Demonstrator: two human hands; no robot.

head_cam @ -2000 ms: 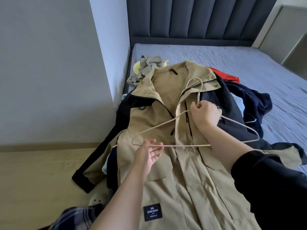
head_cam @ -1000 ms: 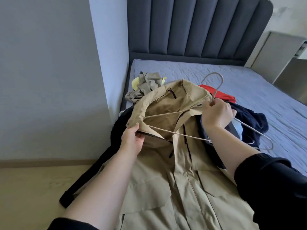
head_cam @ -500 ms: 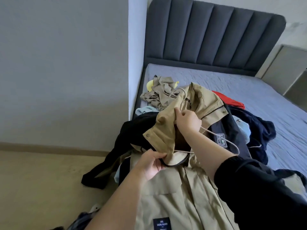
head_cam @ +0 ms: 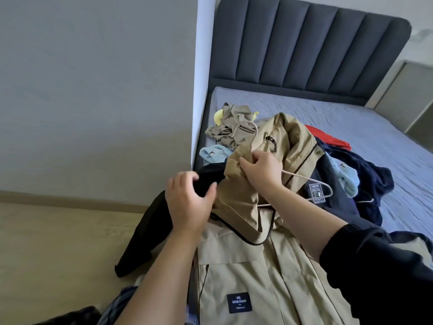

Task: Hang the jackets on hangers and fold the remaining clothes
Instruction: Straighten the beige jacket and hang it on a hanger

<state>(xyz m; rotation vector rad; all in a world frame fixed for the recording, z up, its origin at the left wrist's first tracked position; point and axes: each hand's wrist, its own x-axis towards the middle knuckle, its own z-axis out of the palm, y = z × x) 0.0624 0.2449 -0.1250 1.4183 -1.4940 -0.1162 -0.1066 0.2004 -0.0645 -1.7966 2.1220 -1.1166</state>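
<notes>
Grey bed point(head_cam: 351, 118) under tan jacket point(head_cam: 257, 277), its collar in right hand point(head_cam: 262, 170).

A bed point(head_cam: 351, 118) with a grey quilted cover stands against a dark padded headboard point(head_cam: 304, 48), a grey wall point(head_cam: 93, 90) with a skirting board point(head_cam: 70, 198) rising from the pale wooden floor point(head_cam: 58, 242) beside it, and a light cabinet point(head_cam: 407, 95) beyond.

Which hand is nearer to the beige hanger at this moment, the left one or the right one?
Right. The right hand grips the tan jacket just where the hanger wire comes out; the left hand is apart, further left, over the black sleeve.
</notes>
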